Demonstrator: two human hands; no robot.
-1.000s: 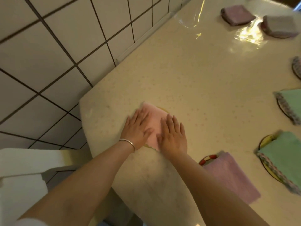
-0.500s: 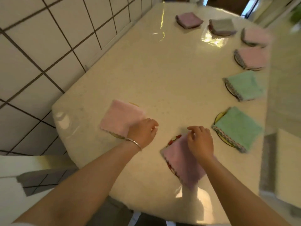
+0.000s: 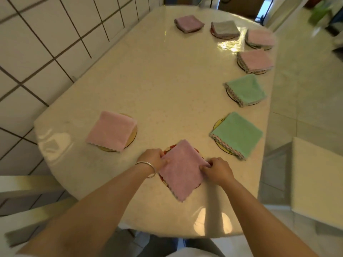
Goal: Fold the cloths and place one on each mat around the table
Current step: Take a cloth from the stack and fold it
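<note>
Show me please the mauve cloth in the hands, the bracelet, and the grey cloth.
mauve cloth (image 3: pixel 181 168): head view, middle of its top.
bracelet (image 3: pixel 149 166): head view, band on left wrist.
grey cloth (image 3: pixel 225 27): head view, its top face.

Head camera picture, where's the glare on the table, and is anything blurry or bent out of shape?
Head view: strong glare on the glossy table beside the grey cloth and along the near edge; the far right background is smeared with blur; the wall tiles bow from the wide-angle lens; the purple cloth pinched by the left hand and right hand is fairly sharp.
</note>
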